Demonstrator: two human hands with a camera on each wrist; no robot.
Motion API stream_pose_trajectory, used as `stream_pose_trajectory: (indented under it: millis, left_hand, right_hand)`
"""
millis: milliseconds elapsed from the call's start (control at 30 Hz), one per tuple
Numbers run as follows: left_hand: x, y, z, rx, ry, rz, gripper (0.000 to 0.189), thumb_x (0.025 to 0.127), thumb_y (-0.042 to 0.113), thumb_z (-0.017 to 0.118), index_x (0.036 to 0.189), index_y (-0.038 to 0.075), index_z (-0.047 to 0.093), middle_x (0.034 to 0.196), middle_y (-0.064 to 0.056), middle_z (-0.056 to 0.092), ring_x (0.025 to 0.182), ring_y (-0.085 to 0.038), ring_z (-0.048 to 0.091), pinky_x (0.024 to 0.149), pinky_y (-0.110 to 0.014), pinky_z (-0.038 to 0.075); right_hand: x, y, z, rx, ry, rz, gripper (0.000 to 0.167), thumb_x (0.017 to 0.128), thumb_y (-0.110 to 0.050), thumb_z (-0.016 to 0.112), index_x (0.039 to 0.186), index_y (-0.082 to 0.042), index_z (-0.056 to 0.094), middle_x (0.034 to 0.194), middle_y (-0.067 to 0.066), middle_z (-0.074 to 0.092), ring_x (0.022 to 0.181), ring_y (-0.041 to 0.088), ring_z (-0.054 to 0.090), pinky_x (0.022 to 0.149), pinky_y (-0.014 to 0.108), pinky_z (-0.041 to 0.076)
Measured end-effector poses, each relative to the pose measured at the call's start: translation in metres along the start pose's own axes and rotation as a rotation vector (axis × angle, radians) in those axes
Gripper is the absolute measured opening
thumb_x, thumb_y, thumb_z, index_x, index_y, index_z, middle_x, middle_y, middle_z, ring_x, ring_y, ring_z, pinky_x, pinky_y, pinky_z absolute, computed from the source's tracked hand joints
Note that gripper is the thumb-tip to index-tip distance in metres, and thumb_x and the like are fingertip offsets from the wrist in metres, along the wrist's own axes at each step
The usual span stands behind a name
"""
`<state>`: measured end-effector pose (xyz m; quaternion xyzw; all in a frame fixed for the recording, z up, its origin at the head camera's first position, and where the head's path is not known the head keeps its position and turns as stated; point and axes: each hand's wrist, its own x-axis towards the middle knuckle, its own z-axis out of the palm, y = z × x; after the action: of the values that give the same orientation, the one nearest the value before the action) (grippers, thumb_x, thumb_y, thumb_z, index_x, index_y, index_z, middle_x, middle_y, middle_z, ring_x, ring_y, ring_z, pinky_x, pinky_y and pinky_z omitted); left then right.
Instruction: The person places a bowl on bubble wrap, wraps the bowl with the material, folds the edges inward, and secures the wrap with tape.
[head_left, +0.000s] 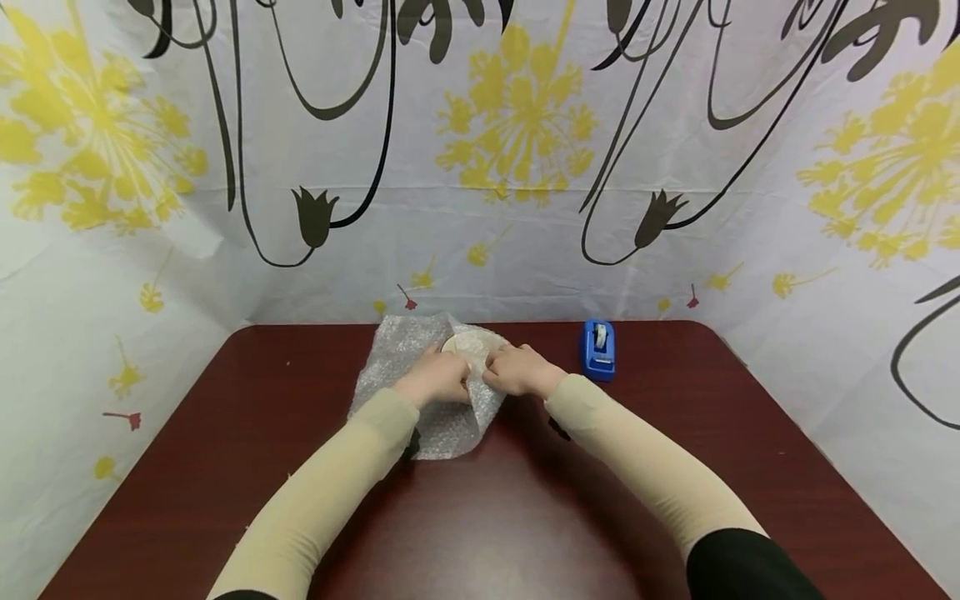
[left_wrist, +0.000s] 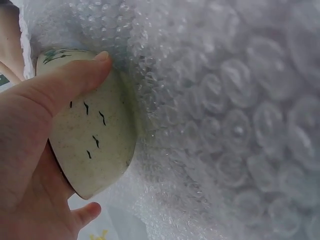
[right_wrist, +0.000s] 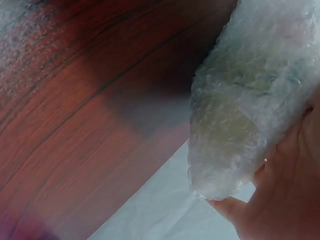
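A cream ceramic bowl (left_wrist: 95, 130) with small dark strokes and a brown rim is partly wrapped in clear bubble wrap (head_left: 393, 358). My left hand (head_left: 438, 377) grips the bowl's edge; in the left wrist view its thumb lies along the bare outer wall, with the other fingers partly hidden behind the rim. On the other side, my right hand (head_left: 519, 370) holds the bowl through the bubble wrap. The right wrist view shows the wrap (right_wrist: 225, 125) covering that side, the bowl's colours showing dimly through it. A loose part of the sheet spreads leftward and toward me.
A blue tape dispenser (head_left: 597, 350) stands to the right of my right hand, near the back edge of the dark red-brown wooden table (head_left: 495, 533). White cloth (head_left: 480, 150) with yellow flowers and dark stems hangs behind and beside the table.
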<state>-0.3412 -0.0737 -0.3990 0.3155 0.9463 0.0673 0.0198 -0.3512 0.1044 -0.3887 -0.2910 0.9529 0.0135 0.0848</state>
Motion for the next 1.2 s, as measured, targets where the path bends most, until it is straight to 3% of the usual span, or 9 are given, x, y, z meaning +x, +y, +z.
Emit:
stream_pose_trajectory:
  millis: [233,333,433,500,567,733,833,1000,1200]
  left_hand:
    - [0.002,-0.013,-0.008,-0.071,-0.031,0.05,0.019,0.075,0.037,0.08,0.069,0.021,0.07,0.069,0.013,0.064,0.071,-0.011,0.059,0.097,-0.045,0.04]
    - [0.001,-0.025,-0.016,-0.22,-0.072,0.064,0.022,0.078,0.034,0.079,0.092,0.018,0.077,0.093,0.008,0.071,0.088,-0.014,0.064,0.09,-0.036,0.047]
    - [-0.003,-0.04,-0.028,-0.462,-0.101,0.05,0.034,0.084,0.03,0.075,0.112,0.01,0.074,0.115,-0.001,0.068,0.104,-0.02,0.062,0.09,-0.037,0.05]
    - [-0.006,-0.052,-0.035,-0.622,-0.087,-0.01,0.036,0.088,0.028,0.071,0.119,0.009,0.07,0.124,-0.004,0.064,0.114,-0.024,0.058,0.095,-0.041,0.047]
    - [-0.007,-0.066,-0.04,-0.728,-0.021,-0.071,0.039,0.093,0.029,0.066,0.125,0.008,0.066,0.131,-0.008,0.06,0.121,-0.028,0.053,0.1,-0.047,0.042]
    - [-0.01,-0.096,-0.044,-0.868,0.183,-0.294,0.054,0.099,0.034,0.056,0.145,0.01,0.046,0.151,-0.016,0.037,0.136,-0.037,0.035,0.108,-0.055,0.031]
    - [-0.013,-0.108,-0.04,-0.919,0.242,-0.428,0.065,0.1,0.034,0.052,0.154,0.01,0.025,0.158,-0.018,0.019,0.141,-0.04,0.023,0.11,-0.057,0.025]
    - [-0.018,-0.122,-0.026,-0.988,0.184,-0.568,0.078,0.101,0.031,0.048,0.156,0.007,-0.002,0.16,-0.02,-0.001,0.145,-0.04,0.005,0.114,-0.057,0.014]
    - [-0.016,-0.129,-0.013,-1.04,0.134,-0.665,0.083,0.101,0.035,0.048,0.154,0.004,-0.008,0.159,-0.024,-0.004,0.144,-0.042,0.003,0.113,-0.059,0.013]
  right_hand:
    - [0.003,0.001,-0.004,0.048,-0.069,0.023,0.043,0.102,-0.031,0.037,0.13,-0.01,0.062,0.138,0.006,0.053,0.134,0.025,0.039,0.107,0.055,0.029]
    - [0.003,0.0,-0.007,0.062,-0.096,0.043,0.043,0.102,-0.032,0.038,0.131,-0.01,0.061,0.139,0.005,0.053,0.136,0.026,0.036,0.108,0.055,0.026]
    - [0.004,0.0,-0.009,0.065,-0.114,0.048,0.042,0.101,-0.031,0.039,0.13,-0.011,0.062,0.14,0.004,0.052,0.136,0.025,0.036,0.109,0.056,0.026]
    - [0.004,0.0,-0.009,0.065,-0.119,0.049,0.042,0.101,-0.032,0.039,0.13,-0.012,0.062,0.14,0.004,0.052,0.136,0.024,0.035,0.109,0.056,0.026]
    - [0.004,0.001,-0.009,0.068,-0.117,0.048,0.042,0.1,-0.031,0.038,0.129,-0.012,0.063,0.141,0.003,0.051,0.137,0.024,0.034,0.109,0.056,0.026]
    - [0.004,0.002,-0.007,0.086,-0.109,0.05,0.042,0.1,-0.031,0.038,0.128,-0.013,0.063,0.141,0.003,0.05,0.138,0.023,0.032,0.109,0.057,0.024]
    - [0.005,0.002,-0.006,0.091,-0.106,0.05,0.043,0.1,-0.031,0.038,0.129,-0.013,0.062,0.142,0.002,0.05,0.138,0.023,0.031,0.11,0.056,0.024]
    - [0.005,-0.001,-0.004,0.102,-0.1,0.053,0.045,0.099,-0.031,0.037,0.132,-0.012,0.06,0.142,0.002,0.05,0.139,0.022,0.03,0.11,0.053,0.025]
    - [0.003,0.0,-0.002,0.112,-0.091,0.064,0.044,0.099,-0.031,0.038,0.132,-0.012,0.06,0.141,0.002,0.05,0.138,0.022,0.031,0.11,0.053,0.025]
